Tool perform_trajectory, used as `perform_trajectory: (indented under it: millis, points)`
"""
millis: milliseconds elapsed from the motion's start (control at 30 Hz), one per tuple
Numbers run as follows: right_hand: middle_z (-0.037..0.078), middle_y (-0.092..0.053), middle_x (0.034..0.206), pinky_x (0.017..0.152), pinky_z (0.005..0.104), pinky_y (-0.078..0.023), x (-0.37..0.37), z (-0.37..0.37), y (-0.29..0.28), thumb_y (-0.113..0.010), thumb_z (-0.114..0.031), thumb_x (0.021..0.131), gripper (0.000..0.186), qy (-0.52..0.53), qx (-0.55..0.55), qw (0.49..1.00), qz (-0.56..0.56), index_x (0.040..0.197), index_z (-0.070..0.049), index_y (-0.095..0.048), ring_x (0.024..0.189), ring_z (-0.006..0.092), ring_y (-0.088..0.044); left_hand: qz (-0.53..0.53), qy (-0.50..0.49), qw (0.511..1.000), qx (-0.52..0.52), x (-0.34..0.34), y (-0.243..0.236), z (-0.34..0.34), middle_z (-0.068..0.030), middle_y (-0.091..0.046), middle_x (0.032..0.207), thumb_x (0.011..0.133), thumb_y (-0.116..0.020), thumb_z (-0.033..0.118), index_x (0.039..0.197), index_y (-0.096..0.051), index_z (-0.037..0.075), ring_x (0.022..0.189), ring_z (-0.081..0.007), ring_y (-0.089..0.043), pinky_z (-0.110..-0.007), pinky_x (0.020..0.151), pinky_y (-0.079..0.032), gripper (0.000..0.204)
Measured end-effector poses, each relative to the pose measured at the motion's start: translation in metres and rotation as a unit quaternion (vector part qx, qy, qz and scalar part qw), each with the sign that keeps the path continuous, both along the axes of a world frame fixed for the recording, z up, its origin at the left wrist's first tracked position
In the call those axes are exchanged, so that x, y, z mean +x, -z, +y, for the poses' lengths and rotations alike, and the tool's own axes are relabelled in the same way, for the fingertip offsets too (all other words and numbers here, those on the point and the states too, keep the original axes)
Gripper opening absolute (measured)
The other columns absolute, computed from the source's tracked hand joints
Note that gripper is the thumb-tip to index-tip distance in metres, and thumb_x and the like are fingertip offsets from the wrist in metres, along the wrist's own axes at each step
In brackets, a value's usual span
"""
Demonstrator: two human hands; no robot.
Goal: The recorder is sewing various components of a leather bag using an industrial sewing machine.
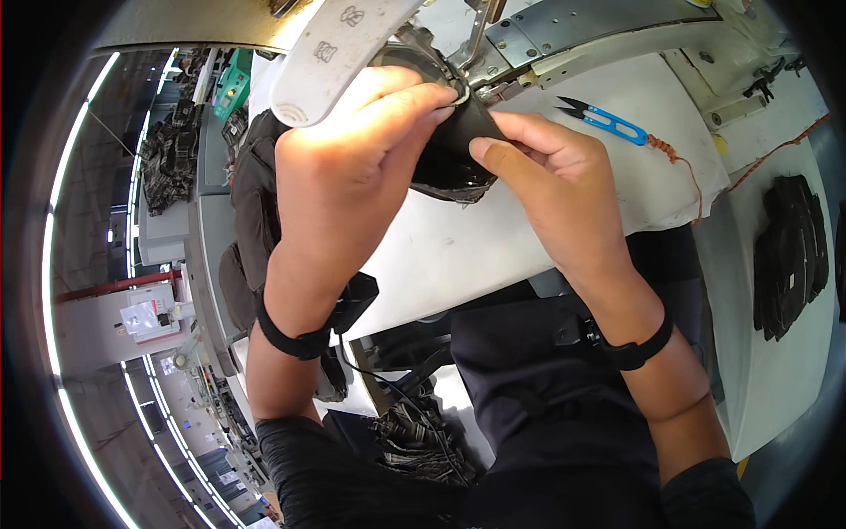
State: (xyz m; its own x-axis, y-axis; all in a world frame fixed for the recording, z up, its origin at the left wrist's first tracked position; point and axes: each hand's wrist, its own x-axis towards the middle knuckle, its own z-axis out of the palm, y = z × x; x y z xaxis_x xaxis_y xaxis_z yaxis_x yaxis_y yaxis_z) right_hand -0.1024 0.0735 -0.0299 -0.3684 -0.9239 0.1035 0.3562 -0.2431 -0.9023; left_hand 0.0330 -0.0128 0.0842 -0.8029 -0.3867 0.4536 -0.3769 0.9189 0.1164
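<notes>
A dark piece of cloth (467,132) with a glossy black underside is stretched between my two hands, beside the metal parts of a sewing machine (520,44). My left hand (352,150) pinches the upper left edge of the piece, its fingertips close to the presser area. The right-hand edge is held by my right hand (555,172), thumb on top and fingers behind. Blue-handled thread snips (617,126), tied with an orange-brown cord, lie on the white table to the right of my right hand.
A pale machine cover (339,57) overhangs my left hand. Dark bundled cloth (256,181) sits at the left table edge. Stacked dark pieces (793,256) lie on a white surface at far right. Below the table, more dark pieces (419,441) are heaped near my lap.
</notes>
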Motion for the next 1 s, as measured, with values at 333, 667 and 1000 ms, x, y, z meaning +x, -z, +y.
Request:
perform_trajectory:
  millis: [333,667,1000]
  points:
    - [0.006,-0.069,0.094,0.070,0.0238,-0.051,0.003,0.001,-0.013,-0.069,0.001,0.096,0.022,0.042,-0.027,0.999,-0.002,0.115,0.008,-0.073,0.081,0.0062,-0.063,0.016,-0.118,0.989,-0.091,-0.018,0.013,0.034,-0.0112,-0.075,0.094,0.088,-0.082,0.003,0.101,-0.079,0.002,0.077,-0.0271,-0.073,-0.032,0.073,-0.057,0.014]
    - [0.007,-0.074,0.089,0.068,0.0235,-0.054,-0.004,0.010,-0.024,-0.062,0.004,0.096,0.026,0.010,0.024,0.999,-0.020,0.120,0.009,-0.070,0.078,0.0061,-0.066,0.135,-0.279,0.950,-0.031,-0.049,0.033,0.060,-0.0120,-0.076,0.083,0.093,-0.076,0.008,0.101,-0.080,-0.001,0.070,-0.0186,-0.071,-0.030,0.068,-0.054,0.013]
    - [0.012,-0.077,0.103,0.078,0.0254,-0.057,-0.007,0.007,-0.017,-0.062,0.004,0.096,0.028,-0.040,-0.040,0.991,-0.122,0.123,0.007,-0.066,0.089,0.0098,-0.071,0.188,-0.278,0.941,0.041,-0.043,0.046,0.071,-0.0137,-0.073,0.093,0.090,-0.077,0.003,0.103,-0.075,-0.001,0.078,-0.0276,-0.070,-0.036,0.071,-0.055,0.014]
